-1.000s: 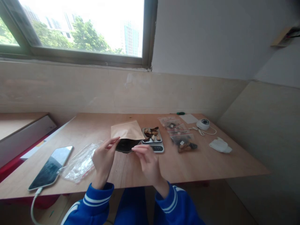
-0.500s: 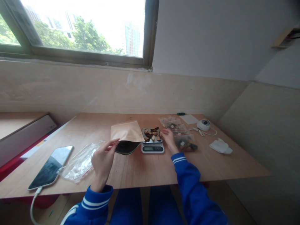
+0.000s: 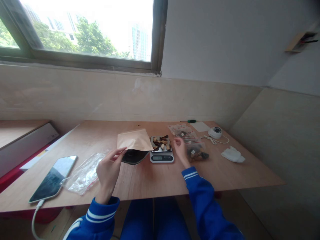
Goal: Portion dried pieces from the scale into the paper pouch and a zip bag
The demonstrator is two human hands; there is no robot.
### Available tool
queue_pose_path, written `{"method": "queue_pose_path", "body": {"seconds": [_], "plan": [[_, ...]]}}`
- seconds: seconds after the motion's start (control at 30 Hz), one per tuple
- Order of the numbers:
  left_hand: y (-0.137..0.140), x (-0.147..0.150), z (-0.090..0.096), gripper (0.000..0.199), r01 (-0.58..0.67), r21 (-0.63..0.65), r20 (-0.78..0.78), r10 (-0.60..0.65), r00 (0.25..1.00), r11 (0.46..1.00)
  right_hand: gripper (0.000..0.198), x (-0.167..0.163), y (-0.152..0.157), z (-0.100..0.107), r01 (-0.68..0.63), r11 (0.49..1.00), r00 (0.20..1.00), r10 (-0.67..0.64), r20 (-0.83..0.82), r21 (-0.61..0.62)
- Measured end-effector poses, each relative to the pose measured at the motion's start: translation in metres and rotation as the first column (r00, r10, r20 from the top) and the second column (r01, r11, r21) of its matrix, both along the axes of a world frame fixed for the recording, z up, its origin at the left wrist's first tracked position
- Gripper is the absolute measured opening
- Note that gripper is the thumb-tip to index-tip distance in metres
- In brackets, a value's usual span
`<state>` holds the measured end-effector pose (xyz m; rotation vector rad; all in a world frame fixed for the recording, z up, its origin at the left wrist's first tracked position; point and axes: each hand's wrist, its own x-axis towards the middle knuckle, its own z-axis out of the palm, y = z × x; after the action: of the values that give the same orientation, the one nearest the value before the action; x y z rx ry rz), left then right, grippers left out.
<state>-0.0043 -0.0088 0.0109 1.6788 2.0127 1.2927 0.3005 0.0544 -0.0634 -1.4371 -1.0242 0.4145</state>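
Observation:
My left hand point(image 3: 110, 168) pinches the near edge of a brown paper pouch point(image 3: 134, 140) between thumb and fingers. The pouch lies tilted, its dark mouth facing me. Beside it stands a small digital scale point(image 3: 162, 158), with several dried, dark-edged slices point(image 3: 162, 143) on its metal plate. Just off the plate's right side is my right hand point(image 3: 181, 151), fingers loosely bent and apart from the slices; nothing shows in them. Clear zip bags point(image 3: 198, 153) with dark dried pieces inside lie right behind that hand.
On the left are a phone point(image 3: 53, 180) with a charging cable and some clear plastic bags point(image 3: 83, 173). To the right lie a white dome camera point(image 3: 215, 132) and a crumpled white tissue point(image 3: 233, 155). A green-handled screwdriver point(image 3: 192, 121) rests at the table's back edge.
My right hand has drawn slightly right, away from the slices on the scale. My left hand keeps hold of the pouch. The whole view has shifted a little.

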Motion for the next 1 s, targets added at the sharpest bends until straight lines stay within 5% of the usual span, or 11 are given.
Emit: {"method": "queue_pose_path", "body": {"seconds": [0.1,0.17,0.23,0.3,0.4,0.53,0.67,1.0], "plan": [[0.003,0.002,-0.001,0.018,0.006,0.001,0.004,-0.006,1.000,1.000,0.020,-0.029,-0.033,0.024,-0.027,0.993,0.995,0.015,0.099,0.115],[0.004,0.005,-0.002,0.018,0.011,-0.002,0.000,-0.011,1.000,1.000,0.019,-0.058,-0.056,0.040,-0.264,0.951,0.945,0.223,0.238,0.159],[0.005,0.008,-0.003,0.018,0.017,-0.004,-0.010,-0.017,1.000,1.000,0.024,-0.090,-0.071,0.051,-0.560,0.823,0.764,0.470,0.442,0.094],[0.003,0.010,-0.005,0.018,0.022,-0.002,-0.018,-0.022,1.000,1.000,0.031,-0.118,-0.077,0.058,-0.684,0.729,0.568,0.565,0.598,-0.039],[-0.002,0.011,-0.006,0.016,0.032,0.005,-0.017,-0.031,0.999,0.999,0.036,-0.147,-0.070,0.059,-0.590,0.777,0.408,0.524,0.747,-0.222],[-0.009,0.011,-0.005,0.016,0.019,-0.008,-0.014,-0.019,1.000,1.000,0.038,-0.167,-0.056,0.056,-0.332,0.863,0.334,0.484,0.809,-0.380],[-0.010,0.012,-0.007,0.015,0.022,-0.006,-0.021,-0.022,1.000,1.000,0.035,-0.174,-0.047,0.053,-0.208,0.833,0.364,0.552,0.750,-0.512],[-0.012,0.015,-0.011,0.015,0.040,0.028,-0.005,-0.040,0.999,0.999,0.033,-0.168,-0.047,0.055,-0.202,0.828,0.423,0.555,0.716,-0.523]]}}
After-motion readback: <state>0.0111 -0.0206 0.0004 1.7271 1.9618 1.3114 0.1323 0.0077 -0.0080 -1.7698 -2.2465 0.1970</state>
